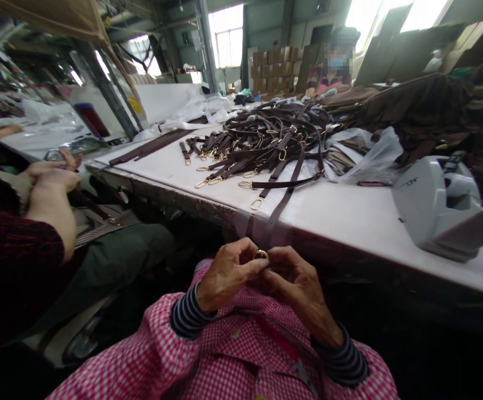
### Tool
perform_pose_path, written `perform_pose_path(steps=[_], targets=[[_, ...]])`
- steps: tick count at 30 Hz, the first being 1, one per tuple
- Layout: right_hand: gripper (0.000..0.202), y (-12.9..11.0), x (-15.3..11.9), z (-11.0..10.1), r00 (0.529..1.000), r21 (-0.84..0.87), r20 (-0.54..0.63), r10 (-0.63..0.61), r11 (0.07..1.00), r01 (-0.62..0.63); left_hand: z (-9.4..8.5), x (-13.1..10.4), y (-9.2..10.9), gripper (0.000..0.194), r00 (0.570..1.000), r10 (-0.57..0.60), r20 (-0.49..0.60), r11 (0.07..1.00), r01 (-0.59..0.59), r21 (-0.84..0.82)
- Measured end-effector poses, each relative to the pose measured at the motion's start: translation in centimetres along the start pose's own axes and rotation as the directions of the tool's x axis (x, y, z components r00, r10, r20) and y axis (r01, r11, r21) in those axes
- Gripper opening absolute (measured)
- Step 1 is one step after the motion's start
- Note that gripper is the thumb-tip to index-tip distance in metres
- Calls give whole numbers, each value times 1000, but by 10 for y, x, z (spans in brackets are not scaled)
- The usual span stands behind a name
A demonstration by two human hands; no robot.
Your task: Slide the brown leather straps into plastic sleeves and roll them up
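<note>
Above my lap, my left hand (231, 272) pinches a small gold metal ring (261, 254) between thumb and fingers. Right up against it is my right hand (297, 280), thumb and fingertips pressed together; what they grip is hidden behind them. Just beyond my hands, dark brown straps (281, 211) hang over the table edge. A gold clasp (257, 203) lies on the table near that edge, at the end of one strap.
The white table (345, 216) bears a tangled pile of brown straps (266, 139) with gold clasps. A white tape dispenser (437, 205) stands at right beside clear plastic bags (370, 150). A co-worker's hands (58, 169) are at left; another person (335, 66) sits across the table.
</note>
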State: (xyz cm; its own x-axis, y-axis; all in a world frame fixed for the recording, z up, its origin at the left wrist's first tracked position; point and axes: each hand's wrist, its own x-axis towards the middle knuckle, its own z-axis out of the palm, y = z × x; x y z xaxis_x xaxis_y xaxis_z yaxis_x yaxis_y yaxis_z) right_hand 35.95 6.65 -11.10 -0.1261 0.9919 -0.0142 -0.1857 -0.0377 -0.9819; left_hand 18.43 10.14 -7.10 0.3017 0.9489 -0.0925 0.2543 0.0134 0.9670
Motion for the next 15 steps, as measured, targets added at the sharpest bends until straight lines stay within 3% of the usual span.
perform_pose_path(steps=[4,8,11,15], targets=[[24,6,-3,-8,996,9,-80,49,999,-48,-15,3,5,27,999,-49,-10,987,47,-152],[26,13,-2,-8,995,-15,15,98,995,-98,-23,1,7,29,998,-65,-24,962,57,-267],[30,16,1,-1,988,-30,92,126,992,-124,-19,-1,4,29,997,-77,-8,960,71,-271],[34,21,6,5,984,-42,108,144,989,-140,-11,-3,-1,29,998,-48,-30,979,41,-197]])
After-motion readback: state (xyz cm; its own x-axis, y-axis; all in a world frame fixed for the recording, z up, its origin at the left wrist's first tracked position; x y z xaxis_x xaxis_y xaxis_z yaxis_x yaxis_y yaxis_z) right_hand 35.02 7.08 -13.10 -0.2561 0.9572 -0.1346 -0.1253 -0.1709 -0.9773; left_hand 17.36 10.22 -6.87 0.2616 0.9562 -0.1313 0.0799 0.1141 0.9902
